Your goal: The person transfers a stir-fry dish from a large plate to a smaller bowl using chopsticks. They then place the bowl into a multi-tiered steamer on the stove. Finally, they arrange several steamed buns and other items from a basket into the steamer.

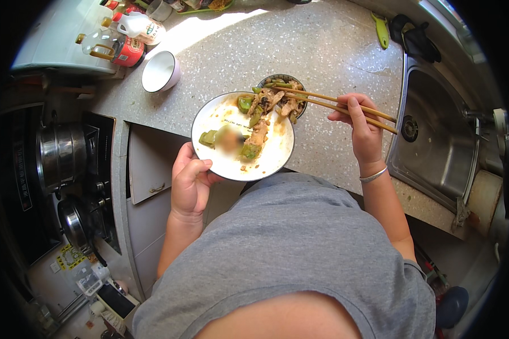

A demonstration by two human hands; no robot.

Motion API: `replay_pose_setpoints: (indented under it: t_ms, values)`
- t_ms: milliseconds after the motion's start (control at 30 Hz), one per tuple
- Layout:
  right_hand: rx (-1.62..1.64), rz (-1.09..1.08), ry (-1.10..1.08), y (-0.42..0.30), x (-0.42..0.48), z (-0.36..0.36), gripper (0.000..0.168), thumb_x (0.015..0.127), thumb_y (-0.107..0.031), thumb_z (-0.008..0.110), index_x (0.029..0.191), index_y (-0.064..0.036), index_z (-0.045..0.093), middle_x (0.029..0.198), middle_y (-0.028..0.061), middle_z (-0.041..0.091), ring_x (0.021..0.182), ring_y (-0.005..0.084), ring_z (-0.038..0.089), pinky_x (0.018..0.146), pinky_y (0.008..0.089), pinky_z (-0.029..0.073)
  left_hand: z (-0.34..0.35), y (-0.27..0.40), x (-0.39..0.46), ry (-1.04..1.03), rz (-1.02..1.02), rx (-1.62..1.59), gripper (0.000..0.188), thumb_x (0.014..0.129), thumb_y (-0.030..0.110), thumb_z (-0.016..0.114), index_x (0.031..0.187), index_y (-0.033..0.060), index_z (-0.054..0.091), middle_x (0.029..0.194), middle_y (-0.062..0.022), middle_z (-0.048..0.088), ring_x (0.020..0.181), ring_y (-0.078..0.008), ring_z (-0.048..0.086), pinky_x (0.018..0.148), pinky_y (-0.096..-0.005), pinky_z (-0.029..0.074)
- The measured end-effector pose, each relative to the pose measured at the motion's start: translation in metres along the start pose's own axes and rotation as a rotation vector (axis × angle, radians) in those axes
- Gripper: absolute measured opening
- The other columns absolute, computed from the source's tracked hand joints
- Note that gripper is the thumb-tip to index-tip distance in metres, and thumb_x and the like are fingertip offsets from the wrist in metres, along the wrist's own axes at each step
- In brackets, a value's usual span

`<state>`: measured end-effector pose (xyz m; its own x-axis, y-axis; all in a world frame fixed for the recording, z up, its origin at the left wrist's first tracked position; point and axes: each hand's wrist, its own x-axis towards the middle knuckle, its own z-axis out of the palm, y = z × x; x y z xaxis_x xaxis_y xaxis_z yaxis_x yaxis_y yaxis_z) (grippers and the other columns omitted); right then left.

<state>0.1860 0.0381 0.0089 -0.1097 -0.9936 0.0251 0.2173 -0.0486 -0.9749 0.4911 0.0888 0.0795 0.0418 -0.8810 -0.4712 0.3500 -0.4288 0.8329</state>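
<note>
My left hand (pixel 193 178) grips the lower left rim of a white plate (pixel 275 159) with a dark edge. On the plate lie pieces of cooked meat (pixel 258 132) and green pepper (pixel 251 151), with brown sauce smears; one patch is blurred. Beyond its upper right rim, a small dark-rimmed bowl (pixel 304 101) stands on the counter, full of meat and green pepper. In my right hand (pixel 360 123) is a pair of wooden chopsticks (pixel 339 105), their tips among the food at the bowl. The plate's edge overlaps the bowl and hides part of it.
A white cup-like bowl (pixel 160 72) stands on the speckled counter (pixel 220 55) near several bottles (pixel 129 51). To the right is a steel sink (pixel 441 135), with a green peeler (pixel 381 30) behind it. Left are a steel pot (pixel 63 156), a lidded pan (pixel 74 222) and an ajar cabinet door (pixel 152 161).
</note>
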Motion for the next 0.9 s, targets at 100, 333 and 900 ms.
replay_pose_setpoints:
  t_ms: [100,333,900]
  values:
    - [-0.019,0.003,-0.023,-0.013,-0.002,-0.001,0.020,0.098,-0.014,0.048,0.099,0.001,0.061,0.087,0.0095,0.064,0.071,0.0162,0.066,0.066,0.0260,0.056,-0.001,0.000,0.000,0.001,0.000,-0.008,0.037,0.078,0.005,0.050,0.112,-0.0057,0.043,0.108,-0.0168,0.055,0.090,-0.0240,0.064,0.070,-0.0352,0.060]
    - [0.063,-0.033,-0.089,-0.039,-0.007,-0.006,0.022,0.098,-0.016,0.046,0.098,0.001,0.060,0.083,0.0084,0.063,0.067,0.0143,0.064,0.063,0.0246,0.054,0.000,0.000,0.002,-0.001,0.011,-0.005,0.036,0.078,0.005,0.050,0.112,-0.0054,0.044,0.108,-0.0166,0.055,0.092,-0.0242,0.063,0.072,-0.0363,0.059]
    - [0.071,0.043,0.017,0.000,-0.001,0.003,0.023,0.098,-0.018,0.048,0.098,0.001,0.061,0.090,0.0101,0.065,0.073,0.0178,0.067,0.069,0.0283,0.056,-0.001,-0.003,0.005,-0.019,-0.014,0.017,0.039,0.079,0.005,0.049,0.116,-0.0049,0.044,0.111,-0.0175,0.057,0.095,-0.0250,0.063,0.076,-0.0377,0.058]
